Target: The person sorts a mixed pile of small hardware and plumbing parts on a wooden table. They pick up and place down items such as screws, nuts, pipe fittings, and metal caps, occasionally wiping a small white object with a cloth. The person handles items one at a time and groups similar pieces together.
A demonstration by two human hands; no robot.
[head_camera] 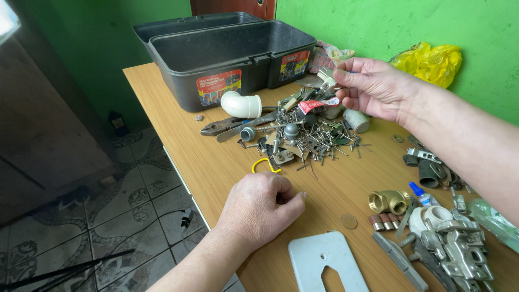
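Small metal bracket — right hand pinch

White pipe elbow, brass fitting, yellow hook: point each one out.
white pipe elbow (241, 105), head view, on its curved outer bend.
brass fitting (389, 201), head view, on its middle body.
yellow hook (264, 163), head view, on the top of its curve.

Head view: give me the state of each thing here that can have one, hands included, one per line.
Toolbox: lid open, inside not visible.
Right hand: raised over the pile, pinching a small metal piece.
Left hand: curled, resting on the table; whether it holds anything cannot be told.
Pliers: lying flat, jaws shut.
Nail pile: loose, scattered.
White pipe elbow: lying loose by the toolbox.
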